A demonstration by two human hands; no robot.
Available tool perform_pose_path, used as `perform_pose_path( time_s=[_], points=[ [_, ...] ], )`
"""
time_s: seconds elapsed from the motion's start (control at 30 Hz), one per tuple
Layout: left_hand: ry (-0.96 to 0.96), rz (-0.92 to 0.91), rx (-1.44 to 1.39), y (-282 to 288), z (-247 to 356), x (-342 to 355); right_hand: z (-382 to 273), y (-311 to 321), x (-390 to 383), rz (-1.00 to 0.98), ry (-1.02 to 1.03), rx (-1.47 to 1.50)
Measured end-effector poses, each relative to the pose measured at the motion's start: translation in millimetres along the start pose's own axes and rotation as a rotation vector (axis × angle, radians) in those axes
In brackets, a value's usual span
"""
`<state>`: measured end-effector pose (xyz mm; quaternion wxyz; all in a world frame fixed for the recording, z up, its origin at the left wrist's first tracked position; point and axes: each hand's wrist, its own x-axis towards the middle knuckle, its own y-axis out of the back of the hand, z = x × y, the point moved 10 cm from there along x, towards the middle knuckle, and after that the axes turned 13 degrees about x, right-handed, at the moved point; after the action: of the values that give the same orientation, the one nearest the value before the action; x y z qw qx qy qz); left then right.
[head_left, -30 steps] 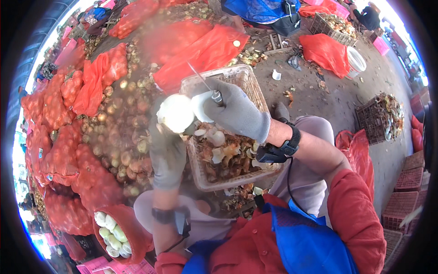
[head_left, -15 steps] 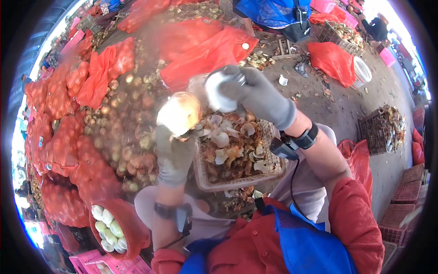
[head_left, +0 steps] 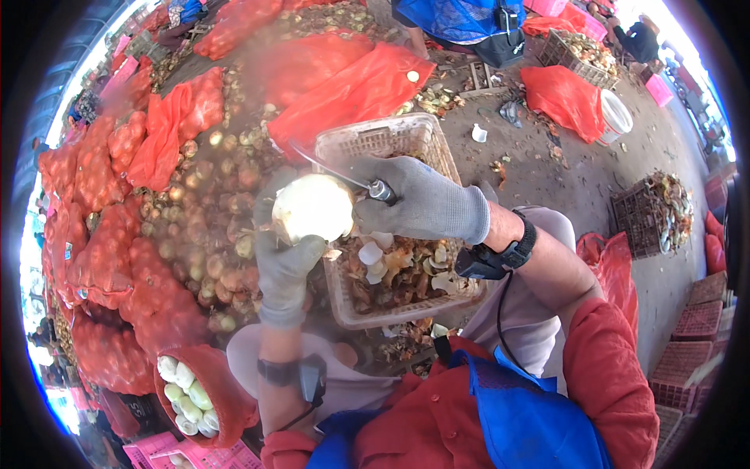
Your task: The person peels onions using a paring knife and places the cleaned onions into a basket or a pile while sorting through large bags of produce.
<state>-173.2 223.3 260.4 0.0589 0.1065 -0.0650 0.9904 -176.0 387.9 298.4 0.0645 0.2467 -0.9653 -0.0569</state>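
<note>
Over the left part of a pale plastic crate [head_left: 344, 316], my gloved left hand [head_left: 285, 273] grips a large white onion [head_left: 314, 207] with its thumb across the lower side. Most of the onion facing up is bare of brown skin and glares bright. My gloved right hand [head_left: 426, 195] is closed round a small knife [head_left: 380, 190]. Its thin blade points up and left past the onion's upper right; whether it touches the onion I cannot tell. Brown and white onion peels [head_left: 398, 266] lie in the crate below both hands.
Loose unpeeled onions [head_left: 211, 211] cover the floor at left, beside stacked red mesh sacks [head_left: 101, 266]. A red sack of peeled onions [head_left: 187, 395] stands near my left knee. At right are a crate of peels [head_left: 637, 223] and a white bucket [head_left: 616, 117]. Someone in blue [head_left: 461, 23] is ahead.
The white piece in my right hand is gone from it, and the knife blade now shows. That hand has moved down beside the onion, which has turned to show a whiter side.
</note>
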Motion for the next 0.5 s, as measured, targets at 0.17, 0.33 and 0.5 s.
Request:
perform_pose_path(
  time_s=[0.17, 0.33, 0.5],
  points=[
    [-0.070, -0.061, 0.044, -5.7, 12.5, -1.7, 6.3, -1.4, -1.6, -0.037, -0.015, 0.058],
    [-0.139, -0.098, 0.091, -6.5, 19.5, -2.3, -11.0, -5.0, -5.6, 0.011, -0.004, -0.112],
    [-0.124, -0.119, 0.152, -2.6, 17.7, -1.8, -7.5, -0.3, -5.3, 0.074, 0.089, -0.193]
  ],
)
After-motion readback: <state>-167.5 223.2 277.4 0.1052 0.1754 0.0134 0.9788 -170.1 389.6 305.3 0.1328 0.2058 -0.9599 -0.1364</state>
